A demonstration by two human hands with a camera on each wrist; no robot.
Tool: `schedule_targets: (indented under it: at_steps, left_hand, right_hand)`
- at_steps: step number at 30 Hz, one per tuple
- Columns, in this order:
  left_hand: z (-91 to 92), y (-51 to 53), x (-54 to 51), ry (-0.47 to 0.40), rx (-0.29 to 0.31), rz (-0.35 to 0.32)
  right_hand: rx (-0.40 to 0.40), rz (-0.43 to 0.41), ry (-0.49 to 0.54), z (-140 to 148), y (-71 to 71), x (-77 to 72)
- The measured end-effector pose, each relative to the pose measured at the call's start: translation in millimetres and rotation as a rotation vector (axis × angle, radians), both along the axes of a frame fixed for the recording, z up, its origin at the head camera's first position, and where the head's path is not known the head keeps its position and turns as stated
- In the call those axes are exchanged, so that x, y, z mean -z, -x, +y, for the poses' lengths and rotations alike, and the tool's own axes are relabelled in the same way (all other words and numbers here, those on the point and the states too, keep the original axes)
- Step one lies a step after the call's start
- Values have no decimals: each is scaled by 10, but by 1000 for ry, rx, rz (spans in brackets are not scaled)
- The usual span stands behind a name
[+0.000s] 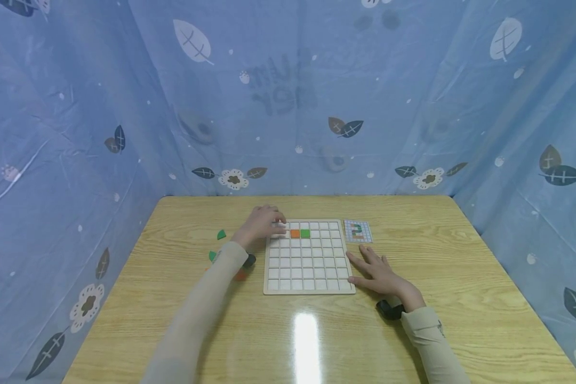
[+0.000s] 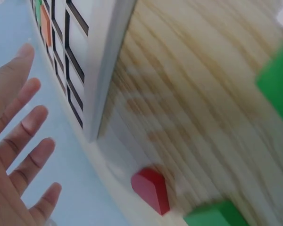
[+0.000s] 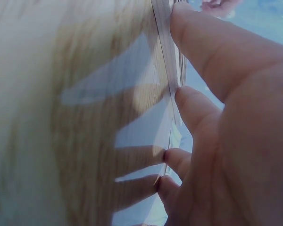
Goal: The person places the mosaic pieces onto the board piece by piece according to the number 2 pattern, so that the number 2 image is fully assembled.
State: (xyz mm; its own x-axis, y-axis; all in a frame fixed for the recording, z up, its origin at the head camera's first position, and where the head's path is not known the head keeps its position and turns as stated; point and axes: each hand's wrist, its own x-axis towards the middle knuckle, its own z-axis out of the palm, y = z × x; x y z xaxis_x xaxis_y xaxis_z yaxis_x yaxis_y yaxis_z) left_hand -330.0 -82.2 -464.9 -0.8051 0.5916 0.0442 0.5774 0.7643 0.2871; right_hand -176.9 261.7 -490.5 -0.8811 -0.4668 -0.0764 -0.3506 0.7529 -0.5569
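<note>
A white-gridded wooden board [image 1: 309,294] lies on the table, with an orange square tile [image 1: 295,233] and a green square tile [image 1: 305,233] side by side in an upper row. My left hand [image 1: 261,223] hovers over the board's upper left corner. Its fingers are spread and loosely bent in the left wrist view, with nothing seen between them. On the table beyond the board's edge in that view lies a red round-edged piece [image 2: 151,189]. My right hand [image 1: 378,273] is spread at the board's right edge; its thumb and index finger touch the frame [image 3: 165,42].
A small pattern card [image 1: 357,231] lies right of the board's upper corner. Left of the board are green quarter-round pieces [image 1: 221,234] and an orange piece [image 1: 240,276], partly hidden by my left forearm. A blue curtain [image 1: 297,96] hangs around the table.
</note>
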Motion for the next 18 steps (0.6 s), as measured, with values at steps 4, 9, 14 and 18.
schedule_targets:
  at_steps: [4,9,14,18]
  left_hand:
    - [-70,-1,-28,-1,-15,1]
    - [-142,-13,-65,-8,-31,4]
    - [-209,-23,-66,14,-62,3]
    - [-272,-30,-49,7,-74,3]
  right_hand:
    - [2,-2,1,4,4,-3]
    - [2,5,-4,12,10,0]
    - [-1,-3,3,13,11,16]
    - [-4,-6,7,13,5,15]
